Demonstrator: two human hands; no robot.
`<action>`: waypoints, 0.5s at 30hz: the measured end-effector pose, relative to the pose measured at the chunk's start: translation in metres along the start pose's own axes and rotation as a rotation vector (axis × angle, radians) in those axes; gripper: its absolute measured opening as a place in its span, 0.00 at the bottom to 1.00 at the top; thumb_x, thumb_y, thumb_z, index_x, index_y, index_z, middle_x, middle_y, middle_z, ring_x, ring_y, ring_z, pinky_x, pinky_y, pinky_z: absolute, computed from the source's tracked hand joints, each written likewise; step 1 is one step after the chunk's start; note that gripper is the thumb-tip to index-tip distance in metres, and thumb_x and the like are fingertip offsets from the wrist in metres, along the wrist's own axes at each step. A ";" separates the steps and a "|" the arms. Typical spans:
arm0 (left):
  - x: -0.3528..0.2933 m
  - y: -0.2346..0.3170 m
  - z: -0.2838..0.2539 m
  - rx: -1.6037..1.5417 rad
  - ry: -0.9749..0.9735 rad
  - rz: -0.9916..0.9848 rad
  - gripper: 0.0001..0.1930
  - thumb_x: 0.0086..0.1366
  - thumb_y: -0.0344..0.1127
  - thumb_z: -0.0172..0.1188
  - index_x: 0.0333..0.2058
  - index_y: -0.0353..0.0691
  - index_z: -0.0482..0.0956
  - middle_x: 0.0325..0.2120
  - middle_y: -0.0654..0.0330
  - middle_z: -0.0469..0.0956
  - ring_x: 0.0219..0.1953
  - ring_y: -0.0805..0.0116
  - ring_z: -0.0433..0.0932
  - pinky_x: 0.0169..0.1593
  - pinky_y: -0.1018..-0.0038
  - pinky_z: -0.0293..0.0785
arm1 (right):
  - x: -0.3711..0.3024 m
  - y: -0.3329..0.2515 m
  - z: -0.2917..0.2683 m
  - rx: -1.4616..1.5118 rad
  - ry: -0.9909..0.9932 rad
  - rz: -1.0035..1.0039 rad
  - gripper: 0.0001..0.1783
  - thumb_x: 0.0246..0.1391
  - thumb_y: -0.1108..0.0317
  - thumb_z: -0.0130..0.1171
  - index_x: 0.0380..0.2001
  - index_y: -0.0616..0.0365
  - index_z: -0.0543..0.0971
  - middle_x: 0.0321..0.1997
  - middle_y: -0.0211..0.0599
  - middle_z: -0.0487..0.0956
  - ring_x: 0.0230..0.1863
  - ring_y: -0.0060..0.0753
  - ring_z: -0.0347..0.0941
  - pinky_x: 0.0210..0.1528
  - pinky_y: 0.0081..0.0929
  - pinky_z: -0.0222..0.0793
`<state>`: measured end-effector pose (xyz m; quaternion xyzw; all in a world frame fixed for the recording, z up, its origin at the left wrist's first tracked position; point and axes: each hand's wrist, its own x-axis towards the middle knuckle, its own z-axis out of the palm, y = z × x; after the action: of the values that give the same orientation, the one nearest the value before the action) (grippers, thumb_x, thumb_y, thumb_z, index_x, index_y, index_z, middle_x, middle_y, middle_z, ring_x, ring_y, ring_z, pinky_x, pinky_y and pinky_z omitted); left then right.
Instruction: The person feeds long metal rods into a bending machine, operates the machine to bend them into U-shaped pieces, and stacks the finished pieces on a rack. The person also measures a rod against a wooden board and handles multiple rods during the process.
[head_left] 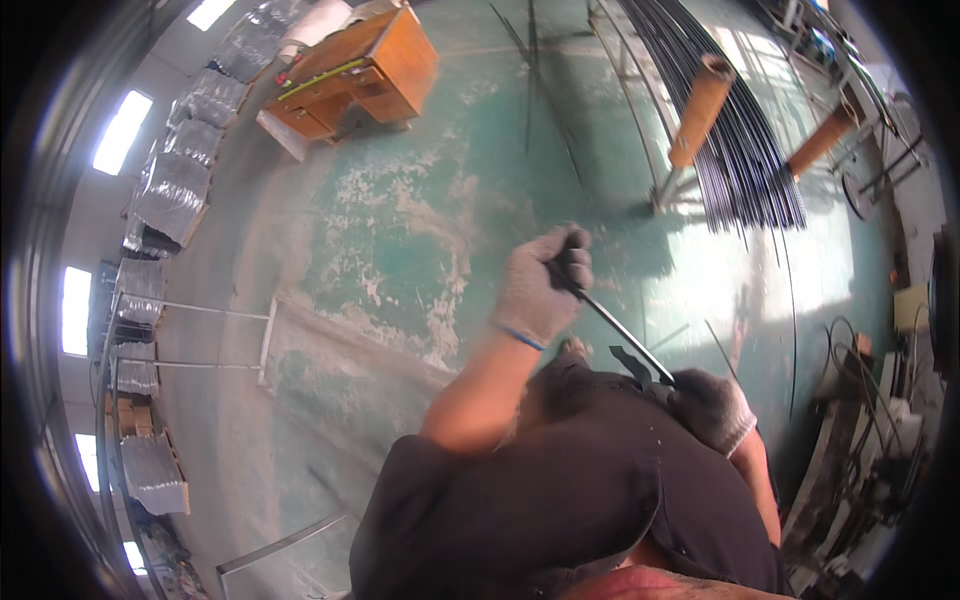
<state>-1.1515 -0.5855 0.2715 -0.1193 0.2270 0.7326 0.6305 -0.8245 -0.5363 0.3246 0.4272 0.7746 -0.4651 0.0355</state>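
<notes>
In front of my body I hold a thin metal bar (622,330), dark with a bright edge, slanting down to the right. My left hand (540,290), in a pale knitted work glove with a blue cuff edge, is closed around its upper end, which looks black. At the lower end is my right hand (712,408), in a glove with a dark palm, its fingers curled round the bar. A short dark curved piece (630,366) sticks out beside the bar near my right hand; whether the two are joined I cannot tell.
A wooden desk (390,70) stands at the far left. Many long dark rods (745,150) lie on a rack with upright orange-brown rollers (700,110) at the far right. Wrapped stacks (175,190) line the left wall. A metal frame (268,340) is on the left; machinery (860,440) stands at right.
</notes>
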 end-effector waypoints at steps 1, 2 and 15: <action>0.004 0.037 0.013 0.018 0.041 0.097 0.07 0.79 0.32 0.62 0.48 0.34 0.82 0.41 0.59 0.84 0.34 0.72 0.76 0.35 0.76 0.76 | 0.021 0.006 0.005 -0.058 0.022 -0.043 0.17 0.68 0.58 0.66 0.52 0.58 0.88 0.43 0.57 0.89 0.46 0.58 0.88 0.50 0.45 0.82; 0.004 0.074 0.025 -0.016 0.006 0.141 0.07 0.80 0.34 0.60 0.46 0.35 0.81 0.39 0.58 0.83 0.33 0.72 0.76 0.34 0.77 0.76 | 0.039 0.019 0.011 -0.108 0.035 -0.079 0.18 0.68 0.56 0.66 0.52 0.57 0.89 0.42 0.57 0.89 0.45 0.56 0.89 0.50 0.44 0.82; 0.038 0.334 0.086 0.330 0.030 0.711 0.09 0.81 0.26 0.54 0.55 0.33 0.76 0.32 0.65 0.72 0.23 0.80 0.59 0.26 0.79 0.56 | 0.399 0.045 0.056 0.054 -0.180 0.157 0.22 0.66 0.50 0.69 0.41 0.62 0.91 0.32 0.44 0.89 0.34 0.38 0.86 0.41 0.37 0.81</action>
<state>-1.4748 -0.5449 0.3898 0.0592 0.3782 0.8571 0.3448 -1.0644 -0.3187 0.0811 0.4438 0.7196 -0.5181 0.1295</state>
